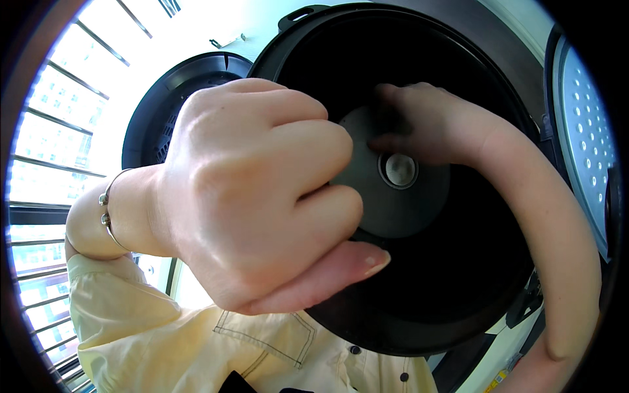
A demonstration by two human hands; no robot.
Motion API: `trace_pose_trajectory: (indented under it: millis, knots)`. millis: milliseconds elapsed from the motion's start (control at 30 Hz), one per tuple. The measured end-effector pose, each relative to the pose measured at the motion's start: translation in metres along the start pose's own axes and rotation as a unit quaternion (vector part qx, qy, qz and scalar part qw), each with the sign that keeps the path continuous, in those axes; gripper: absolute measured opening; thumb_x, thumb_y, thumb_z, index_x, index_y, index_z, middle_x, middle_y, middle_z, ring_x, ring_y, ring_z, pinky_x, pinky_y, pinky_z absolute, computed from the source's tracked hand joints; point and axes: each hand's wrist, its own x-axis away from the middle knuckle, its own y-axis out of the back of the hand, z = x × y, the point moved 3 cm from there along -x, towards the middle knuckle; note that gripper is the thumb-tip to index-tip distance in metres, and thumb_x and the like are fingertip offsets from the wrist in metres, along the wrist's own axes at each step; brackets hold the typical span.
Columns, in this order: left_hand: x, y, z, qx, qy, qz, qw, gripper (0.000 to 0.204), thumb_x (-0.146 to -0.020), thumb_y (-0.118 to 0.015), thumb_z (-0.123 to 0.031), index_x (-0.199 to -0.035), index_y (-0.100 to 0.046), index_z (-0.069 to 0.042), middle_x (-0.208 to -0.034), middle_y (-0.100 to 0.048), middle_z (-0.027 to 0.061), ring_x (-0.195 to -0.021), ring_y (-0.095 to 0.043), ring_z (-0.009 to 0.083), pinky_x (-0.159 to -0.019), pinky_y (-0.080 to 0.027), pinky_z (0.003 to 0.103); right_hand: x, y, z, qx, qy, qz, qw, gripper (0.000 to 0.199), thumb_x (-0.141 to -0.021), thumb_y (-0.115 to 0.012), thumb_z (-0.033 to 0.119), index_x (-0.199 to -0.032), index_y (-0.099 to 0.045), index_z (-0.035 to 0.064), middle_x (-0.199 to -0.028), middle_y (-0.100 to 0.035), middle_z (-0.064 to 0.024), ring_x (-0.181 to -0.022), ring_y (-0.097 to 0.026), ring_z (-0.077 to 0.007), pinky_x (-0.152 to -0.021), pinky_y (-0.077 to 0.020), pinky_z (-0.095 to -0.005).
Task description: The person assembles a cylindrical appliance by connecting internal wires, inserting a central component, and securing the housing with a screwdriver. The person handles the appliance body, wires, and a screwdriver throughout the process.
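Close in front of me, my left hand [255,203] is a closed fist, its back toward view and a thin metal bracelet [105,209] on the wrist. The palm is hidden, so I cannot make out what it holds, if anything. My right hand [436,128] reaches down into a deep round black cooker [419,318]. Its fingers are over a grey disc [406,213] at the bottom, beside the disc's round silver centre [400,170]. Thumb and forefinger look apart, but the other fingers are lost in dark shadow and blur.
On the left, partly behind my left hand, lies a black round basket [147,128] with slots. A silver, dimpled lid plate [583,131] stands at the cooker's right. A small metal piece [228,42] is on the white surface at the back. Barred windows [59,124] line the left.
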Motion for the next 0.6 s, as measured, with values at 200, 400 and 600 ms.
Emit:
trace_pose_trajectory:
  millis: [200, 400, 600]
  knots:
    - [-0.001, -0.001, 0.0, -0.006, 0.007, 0.039, 0.999, 0.043, -0.091, -0.036, -0.034, -0.054, -0.038, -0.01, -0.056, -0.037, 0.0049, -0.047, -0.039, 0.0156, -0.043, -0.031, 0.028, -0.006, -0.002, 0.003, 0.018, -0.024, -0.036, 0.999, 0.043, -0.088, -0.055, 0.032, -0.117, -0.052, 0.0009, -0.101, -0.063, -0.0202, -0.097, -0.06, -0.0335, -0.085, -0.048, -0.0395]
    - [-0.003, 0.001, -0.001, -0.004, -0.014, 0.066, 0.998, 0.045, -0.092, -0.034, -0.035, -0.054, -0.038, -0.01, -0.056, -0.037, 0.0048, -0.047, -0.039, 0.0154, -0.042, -0.031, 0.028, -0.007, 0.003, 0.003, 0.066, -0.036, -0.022, 0.997, 0.046, -0.092, -0.043, 0.04, -0.12, -0.052, 0.0033, -0.103, -0.062, -0.019, -0.098, -0.059, -0.0331, -0.086, -0.0477, -0.0395]
    - [0.0, -0.005, -0.003, -0.039, -0.053, 0.011, 0.998, 0.044, -0.089, -0.039, -0.037, -0.054, -0.038, -0.01, -0.055, -0.036, 0.0046, -0.047, -0.039, 0.0159, -0.042, -0.031, 0.028, -0.014, -0.006, -0.005, 0.074, -0.008, -0.098, 0.992, 0.047, -0.094, -0.04, 0.04, -0.121, -0.052, 0.0042, -0.11, -0.06, -0.0183, -0.104, -0.056, -0.0327, -0.09, -0.0448, -0.0397]
